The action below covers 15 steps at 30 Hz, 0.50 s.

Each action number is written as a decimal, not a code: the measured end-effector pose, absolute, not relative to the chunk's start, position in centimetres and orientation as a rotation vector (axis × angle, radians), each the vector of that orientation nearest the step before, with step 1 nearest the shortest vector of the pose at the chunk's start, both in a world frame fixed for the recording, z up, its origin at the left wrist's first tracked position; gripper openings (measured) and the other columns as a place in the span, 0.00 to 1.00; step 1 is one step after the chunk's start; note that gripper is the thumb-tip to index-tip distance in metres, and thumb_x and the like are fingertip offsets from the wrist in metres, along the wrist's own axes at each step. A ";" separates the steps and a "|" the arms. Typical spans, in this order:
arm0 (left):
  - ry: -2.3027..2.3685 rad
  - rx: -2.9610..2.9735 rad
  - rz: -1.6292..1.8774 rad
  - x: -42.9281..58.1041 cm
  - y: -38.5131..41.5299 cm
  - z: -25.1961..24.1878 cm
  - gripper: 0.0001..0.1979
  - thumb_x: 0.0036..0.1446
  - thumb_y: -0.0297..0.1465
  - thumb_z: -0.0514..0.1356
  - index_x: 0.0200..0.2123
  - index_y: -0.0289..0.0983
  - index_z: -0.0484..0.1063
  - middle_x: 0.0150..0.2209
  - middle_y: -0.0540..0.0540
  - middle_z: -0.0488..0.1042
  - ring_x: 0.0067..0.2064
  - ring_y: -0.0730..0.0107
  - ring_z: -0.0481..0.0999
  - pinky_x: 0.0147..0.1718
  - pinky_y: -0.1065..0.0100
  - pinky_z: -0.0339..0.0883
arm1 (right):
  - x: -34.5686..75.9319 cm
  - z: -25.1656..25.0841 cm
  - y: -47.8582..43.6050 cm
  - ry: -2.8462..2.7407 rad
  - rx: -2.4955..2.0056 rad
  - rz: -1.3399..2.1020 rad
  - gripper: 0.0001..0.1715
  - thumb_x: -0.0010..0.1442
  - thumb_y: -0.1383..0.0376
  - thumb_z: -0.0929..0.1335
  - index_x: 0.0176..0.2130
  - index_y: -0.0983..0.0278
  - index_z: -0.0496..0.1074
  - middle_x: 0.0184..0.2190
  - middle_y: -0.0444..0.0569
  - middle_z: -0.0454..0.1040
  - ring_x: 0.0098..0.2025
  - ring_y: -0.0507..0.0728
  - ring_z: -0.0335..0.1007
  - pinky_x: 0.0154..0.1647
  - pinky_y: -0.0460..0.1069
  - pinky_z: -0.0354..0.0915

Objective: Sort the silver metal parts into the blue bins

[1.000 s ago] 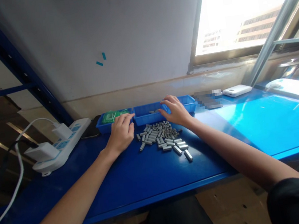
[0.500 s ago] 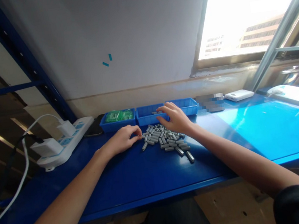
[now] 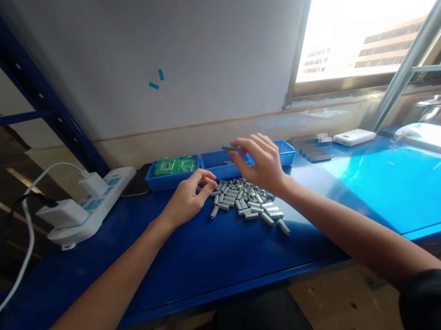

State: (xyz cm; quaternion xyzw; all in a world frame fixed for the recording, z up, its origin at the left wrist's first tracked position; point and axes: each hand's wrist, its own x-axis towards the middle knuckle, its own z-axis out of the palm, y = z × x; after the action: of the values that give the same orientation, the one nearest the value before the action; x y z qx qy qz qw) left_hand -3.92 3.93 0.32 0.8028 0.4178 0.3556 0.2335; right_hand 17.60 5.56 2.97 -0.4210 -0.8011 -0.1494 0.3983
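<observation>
My right hand (image 3: 259,161) is raised over the middle blue bin (image 3: 221,173), pinching a short grey metal standoff (image 3: 229,148) between thumb and fingertips. One or more small metal pieces lie inside that bin, partly hidden by the hand. At the left edge of a pile of metal standoffs (image 3: 231,199), my left hand (image 3: 190,195) has thumb and fingers drawn nearly together. Whatever its fingertips hold, if anything, is too small to make out. The pile lies on the blue table just in front of the bins, with several pieces spread toward me.
Green packets (image 3: 174,165) fill the left bin (image 3: 153,183); another bin (image 3: 286,151) stands at right. A white power strip (image 3: 96,208) with plugs and cables is on the left, by a dark phone (image 3: 135,183). A white box-shaped device (image 3: 354,137) lies to the right.
My right hand has risen from inside the middle bin and now shows a standoff in its fingers. My left hand has shifted slightly up and right along the pile. The camera view moved a little.
</observation>
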 end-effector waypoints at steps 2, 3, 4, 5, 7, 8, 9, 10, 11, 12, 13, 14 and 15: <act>1.226 2.369 0.875 -3.9 4.0 -0.1 0.15 0.61 0.43 0.54 0.44 0.39 0.68 0.40 0.45 0.76 0.43 0.61 0.74 0.45 0.61 0.66 | 17.8 3.0 6.5 -2.000 -1.223 -0.393 0.24 0.66 0.56 0.58 0.55 0.66 0.67 0.40 0.57 0.75 0.45 0.64 0.68 0.47 0.57 0.62; 1.237 2.435 0.825 -3.8 4.1 -0.3 0.15 0.61 0.42 0.54 0.44 0.39 0.69 0.41 0.45 0.76 0.44 0.60 0.73 0.45 0.60 0.66 | 17.8 2.8 6.8 -2.048 -1.283 -0.379 0.25 0.65 0.57 0.59 0.55 0.67 0.66 0.41 0.58 0.75 0.45 0.64 0.69 0.45 0.56 0.63; 1.232 2.482 0.784 -3.8 4.1 -0.4 0.14 0.61 0.41 0.53 0.44 0.39 0.70 0.41 0.45 0.76 0.45 0.60 0.73 0.46 0.60 0.66 | 17.8 2.4 7.1 -2.122 -1.327 -0.351 0.24 0.65 0.58 0.60 0.54 0.67 0.67 0.41 0.58 0.75 0.44 0.64 0.70 0.43 0.55 0.64; 1.224 2.513 0.756 -3.8 4.2 -0.5 0.15 0.61 0.40 0.53 0.45 0.39 0.70 0.41 0.45 0.76 0.46 0.60 0.72 0.47 0.60 0.65 | 17.7 1.9 7.3 -2.204 -1.359 -0.315 0.22 0.64 0.58 0.60 0.52 0.66 0.69 0.41 0.57 0.76 0.43 0.63 0.71 0.41 0.54 0.64; 1.219 2.549 0.724 -3.8 4.2 -0.6 0.14 0.61 0.39 0.53 0.45 0.38 0.70 0.42 0.44 0.76 0.46 0.59 0.72 0.47 0.60 0.65 | 17.5 0.8 7.6 -2.355 -1.389 -0.240 0.18 0.63 0.58 0.61 0.46 0.63 0.73 0.41 0.54 0.76 0.41 0.62 0.72 0.37 0.52 0.65; 1.222 2.563 0.715 -3.8 4.2 -0.6 0.14 0.61 0.39 0.53 0.45 0.38 0.70 0.43 0.44 0.76 0.46 0.59 0.72 0.47 0.59 0.65 | 17.4 0.3 7.7 -2.404 -1.399 -0.210 0.16 0.62 0.58 0.62 0.44 0.62 0.74 0.40 0.53 0.76 0.41 0.62 0.72 0.36 0.52 0.65; 1.224 2.576 0.707 -3.8 4.2 -0.6 0.14 0.61 0.38 0.53 0.44 0.38 0.70 0.43 0.44 0.76 0.46 0.59 0.71 0.47 0.59 0.65 | 17.3 -0.1 7.8 -2.429 -1.413 -0.189 0.15 0.62 0.58 0.63 0.42 0.61 0.75 0.40 0.53 0.76 0.40 0.62 0.72 0.35 0.52 0.65; 1.222 2.587 0.701 -3.8 4.2 -0.6 0.13 0.61 0.38 0.53 0.44 0.38 0.71 0.43 0.45 0.76 0.46 0.59 0.71 0.48 0.59 0.65 | 17.1 -0.4 7.9 -2.440 -1.423 -0.174 0.14 0.61 0.59 0.63 0.41 0.60 0.75 0.40 0.53 0.76 0.40 0.62 0.72 0.35 0.52 0.65; 1.215 2.596 0.692 -3.8 4.2 -0.6 0.13 0.62 0.38 0.52 0.44 0.39 0.71 0.44 0.45 0.76 0.47 0.59 0.71 0.48 0.59 0.65 | 16.9 -0.7 8.0 -2.445 -1.421 -0.167 0.14 0.61 0.60 0.63 0.39 0.60 0.76 0.40 0.54 0.76 0.41 0.62 0.72 0.35 0.52 0.65; 1.204 2.603 0.685 -3.8 4.3 -0.6 0.14 0.62 0.39 0.52 0.44 0.39 0.71 0.44 0.45 0.76 0.47 0.59 0.71 0.48 0.59 0.64 | 16.8 -0.8 8.0 -2.447 -1.410 -0.166 0.13 0.60 0.61 0.63 0.38 0.61 0.76 0.40 0.54 0.75 0.42 0.62 0.71 0.36 0.52 0.65; 1.192 2.607 0.680 -3.8 4.3 -0.7 0.14 0.62 0.39 0.52 0.44 0.39 0.71 0.44 0.45 0.76 0.47 0.59 0.71 0.48 0.59 0.64 | 16.7 -0.7 8.0 -2.449 -1.387 -0.168 0.12 0.60 0.63 0.63 0.37 0.61 0.76 0.39 0.54 0.75 0.42 0.62 0.71 0.36 0.52 0.65; 1.182 2.610 0.674 -3.9 4.3 -0.7 0.14 0.62 0.39 0.52 0.43 0.39 0.71 0.44 0.45 0.75 0.47 0.59 0.71 0.48 0.59 0.64 | 16.6 -0.5 8.0 -2.455 -1.349 -0.174 0.12 0.59 0.64 0.63 0.36 0.62 0.76 0.38 0.54 0.75 0.43 0.62 0.70 0.37 0.52 0.65; 1.177 2.612 0.669 -3.9 4.3 -0.8 0.14 0.62 0.39 0.52 0.43 0.39 0.72 0.44 0.45 0.75 0.47 0.59 0.71 0.48 0.59 0.64 | 16.7 -0.1 7.9 -2.457 -1.296 -0.187 0.11 0.59 0.65 0.63 0.35 0.62 0.75 0.37 0.54 0.75 0.43 0.61 0.69 0.38 0.52 0.65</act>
State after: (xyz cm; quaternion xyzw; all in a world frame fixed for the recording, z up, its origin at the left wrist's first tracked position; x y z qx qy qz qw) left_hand -3.90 4.31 -0.78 0.8834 0.3980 0.2264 0.0999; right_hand 16.71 7.86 -0.09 -0.4580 -0.8684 -0.0660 0.1779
